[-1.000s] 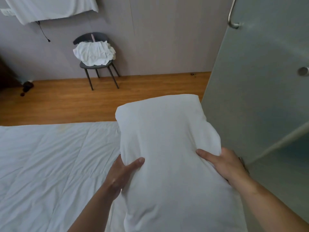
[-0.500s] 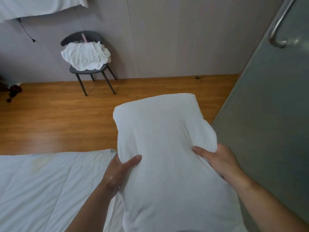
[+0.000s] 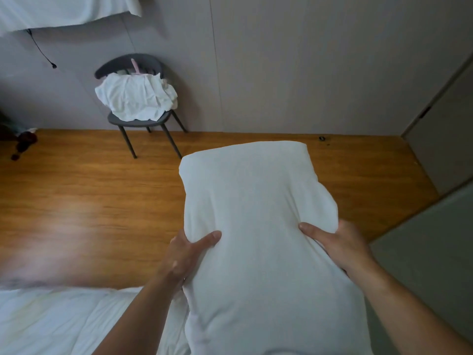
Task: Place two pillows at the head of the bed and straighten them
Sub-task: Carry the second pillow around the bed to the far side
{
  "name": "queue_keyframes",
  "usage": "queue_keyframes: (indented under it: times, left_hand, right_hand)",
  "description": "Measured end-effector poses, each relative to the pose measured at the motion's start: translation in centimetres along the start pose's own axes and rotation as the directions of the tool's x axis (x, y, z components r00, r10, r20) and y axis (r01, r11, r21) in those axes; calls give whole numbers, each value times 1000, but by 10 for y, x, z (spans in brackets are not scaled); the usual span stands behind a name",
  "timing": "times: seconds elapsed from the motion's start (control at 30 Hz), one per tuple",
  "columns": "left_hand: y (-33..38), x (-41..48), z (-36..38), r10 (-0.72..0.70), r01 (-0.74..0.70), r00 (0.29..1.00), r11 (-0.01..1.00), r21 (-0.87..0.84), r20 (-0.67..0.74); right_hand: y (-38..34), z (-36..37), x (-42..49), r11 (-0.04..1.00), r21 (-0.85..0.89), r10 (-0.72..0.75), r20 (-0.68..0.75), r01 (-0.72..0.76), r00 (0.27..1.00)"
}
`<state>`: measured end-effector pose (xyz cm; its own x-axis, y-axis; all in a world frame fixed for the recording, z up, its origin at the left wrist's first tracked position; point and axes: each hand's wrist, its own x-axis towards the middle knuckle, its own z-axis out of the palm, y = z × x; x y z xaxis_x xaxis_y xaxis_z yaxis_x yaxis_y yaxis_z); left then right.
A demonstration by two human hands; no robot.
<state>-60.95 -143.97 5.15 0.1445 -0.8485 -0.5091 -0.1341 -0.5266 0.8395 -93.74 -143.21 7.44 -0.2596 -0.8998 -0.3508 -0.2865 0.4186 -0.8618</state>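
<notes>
The pillow (image 3: 256, 226) is up in the air in front of me, long way away from me, its far end out over the wooden floor (image 3: 89, 201) and its near end running off the bottom of the view. My left hand (image 3: 186, 254) is clamped on its left edge, thumb pressed flat across the top of the white case and the other fingers hidden underneath. My right hand (image 3: 337, 244) grips the right edge the same way, thumb on top pointing in toward the middle, and the fabric bunches into a bulge just beyond that hand. Both forearms come up bare from the bottom of the frame.

Near and to the left, below my left arm, lies the bed (image 3: 64, 324) with its white, slightly wrinkled cover; only this corner of it shows. The pillow's near part hangs over the bed's right edge; whether it touches the cover I cannot tell.

Farther off on the left, a dark grey chair (image 3: 133, 119) stands against the pale panelled wall (image 3: 281, 60), and its seat holds a heap of crumpled white linen (image 3: 135, 99), with something pink poking up behind it. At the top left a white cloth (image 3: 64, 11) hangs down, a black cord dangling below it. On the right, a grey-green panel (image 3: 422, 265) fills the near side, with a paler door surface beyond it.
</notes>
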Motion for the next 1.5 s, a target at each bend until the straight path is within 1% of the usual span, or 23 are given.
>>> queue_keyframes:
  times: [0.17,0.27,0.43,0.57,0.7,0.87,1.0,1.07,1.13,1.27,1.4,1.5]
  left_hand:
    - [48,95,-21,2,-2,1000,1000,-29,2]
    - [80,144,-43,19,-20,1000,998,-52,-21]
    - [117,210,-92,34,-46,992,995,-90,-123]
    - [130,262,-136,3,-30,980,991,-133,-200]
    - [141,310,-181,-54,-4,957,980,-199,-284]
    - [163,364,-244,-121,2,895,964,-267,-429]
    - [178,387,-288,-190,3,833,941,-339,-520]
    - [185,392,-308,-222,3,784,935,-354,-580]
    - [186,395,-332,-254,-8,732,925,-381,-632]
    - [172,403,-386,-308,-29,658,902,-432,-687]
    - [147,417,-452,-340,-109,596,863,-492,-728]
    - [140,423,-516,-358,-111,560,861,-496,-747]
  right_hand:
    - [-59,40,90,1000,-16,-25,-17,25,1000]
    - [-100,69,139,998,-17,-52,6,52,999]
    - [-166,128,212,995,-20,-92,88,94,992]
    - [-212,188,274,990,-45,-121,190,132,974]
    - [-255,257,339,982,-76,-142,306,173,941]
    - [-325,354,419,963,-101,-178,464,251,868]
    - [-380,429,459,949,-102,-177,609,298,773]
    - [-400,468,471,941,-109,-169,669,321,724]
    - [-418,510,477,933,-113,-163,713,342,682]
    - [-447,603,479,899,-95,-192,791,427,581]
    - [-478,705,467,854,-100,-207,836,511,509]
    - [-508,773,451,823,-114,-193,865,556,463]
